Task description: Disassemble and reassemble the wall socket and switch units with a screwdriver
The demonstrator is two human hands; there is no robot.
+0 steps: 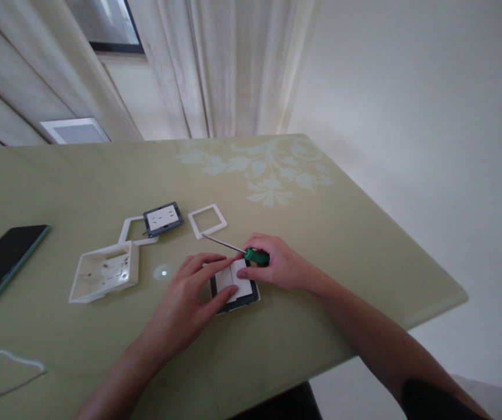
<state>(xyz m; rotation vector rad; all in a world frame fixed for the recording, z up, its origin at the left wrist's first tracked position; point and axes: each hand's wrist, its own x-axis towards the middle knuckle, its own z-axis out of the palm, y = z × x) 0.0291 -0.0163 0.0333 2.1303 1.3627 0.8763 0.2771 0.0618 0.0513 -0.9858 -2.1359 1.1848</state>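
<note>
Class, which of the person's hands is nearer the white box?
Left. The left hand lies to the right of the box; the right hand, holding the screwdriver, is farther right.

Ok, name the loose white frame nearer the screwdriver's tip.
The right frame, lying alone: the tip of the screwdriver is at its near corner. The left frame is farther off, partly covered by the socket insert.

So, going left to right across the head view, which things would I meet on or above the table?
Dark flat device with a teal edge → open white box → socket module → loose white frame → green screwdriver handle held in the right hand.
</note>
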